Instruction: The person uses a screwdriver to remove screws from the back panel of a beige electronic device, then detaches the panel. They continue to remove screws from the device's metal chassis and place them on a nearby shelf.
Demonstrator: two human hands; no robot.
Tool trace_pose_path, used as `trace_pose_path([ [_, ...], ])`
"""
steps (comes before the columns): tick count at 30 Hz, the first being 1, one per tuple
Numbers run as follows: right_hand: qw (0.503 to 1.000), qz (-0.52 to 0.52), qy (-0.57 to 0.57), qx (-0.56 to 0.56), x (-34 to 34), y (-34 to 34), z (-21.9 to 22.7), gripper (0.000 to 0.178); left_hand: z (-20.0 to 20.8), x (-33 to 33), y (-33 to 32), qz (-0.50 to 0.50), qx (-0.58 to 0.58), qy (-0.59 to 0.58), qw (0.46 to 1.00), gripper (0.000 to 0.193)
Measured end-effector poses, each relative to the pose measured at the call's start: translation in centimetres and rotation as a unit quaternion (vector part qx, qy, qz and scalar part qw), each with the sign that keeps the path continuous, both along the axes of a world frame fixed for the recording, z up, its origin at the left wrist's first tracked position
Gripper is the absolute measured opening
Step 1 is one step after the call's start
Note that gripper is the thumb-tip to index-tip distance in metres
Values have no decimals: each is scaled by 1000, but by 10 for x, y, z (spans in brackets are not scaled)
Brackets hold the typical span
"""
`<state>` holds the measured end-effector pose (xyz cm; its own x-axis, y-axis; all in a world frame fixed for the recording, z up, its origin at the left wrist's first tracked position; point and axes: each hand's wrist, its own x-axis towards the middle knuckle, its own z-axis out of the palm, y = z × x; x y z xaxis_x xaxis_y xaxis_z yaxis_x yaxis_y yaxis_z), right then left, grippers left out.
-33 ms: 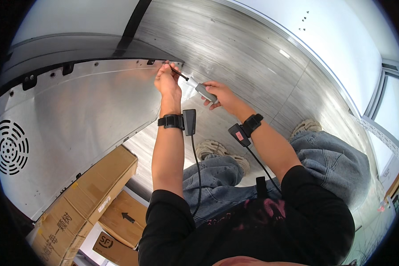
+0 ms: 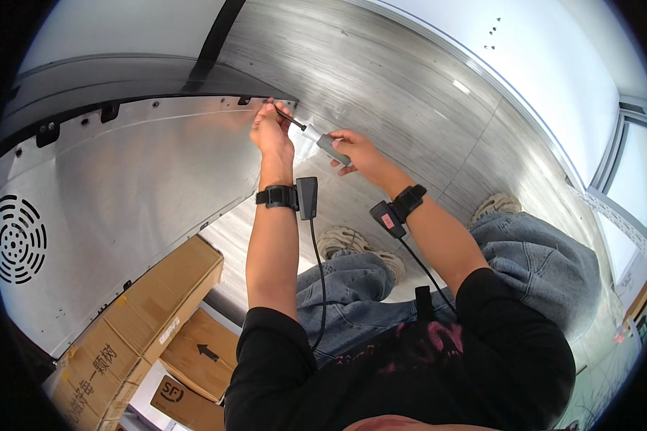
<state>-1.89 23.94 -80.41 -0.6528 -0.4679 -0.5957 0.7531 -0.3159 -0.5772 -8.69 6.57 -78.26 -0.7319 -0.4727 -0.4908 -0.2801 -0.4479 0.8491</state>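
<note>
A screwdriver (image 2: 332,149) with a grey handle, a pale collar and a dark shaft slants up and left toward the top corner of a metal panel (image 2: 151,165). My right hand (image 2: 358,152) is wrapped round the handle. At the shaft's far end, the fingers of my left hand (image 2: 272,131) are closed near the tip, against the panel's upper edge. The tip itself is hidden by those fingers, and so is any screw there. Small holes and dark slots line the panel's upper edge, and a round vent (image 2: 19,238) is cut near its left end.
Cardboard boxes (image 2: 133,337) stand below the panel at the lower left. Grey wood-look floor (image 2: 381,65) lies beyond my hands, with a white wall panel (image 2: 510,79) at the far right. Cables (image 2: 322,273) hang from the black devices strapped to my wrists.
The fingers of my right hand have shifted slightly on the screwdriver's handle. My left hand and the panel are where they were.
</note>
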Motion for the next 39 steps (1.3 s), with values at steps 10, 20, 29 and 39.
trace_pose_path([
  [10, 999, -7, -6, 35, -2, 3, 15, 42, -3, -2, -2, 7, -26, -16, 1000, 9],
  [20, 928, 15, 280, 248, 7, -11, -32, 41, -10, -3, -3, 1, -62, -18, 998, 9],
  [29, 993, 10, 96, 72, 0, -6, -31, 36, 1, -3, 2, -11, -18, -5, 1000, 8],
  [39, 941, 29, 229, 249, 8, -16, -3, 51, -6, -4, -4, 1, -62, -38, 997, 6],
])
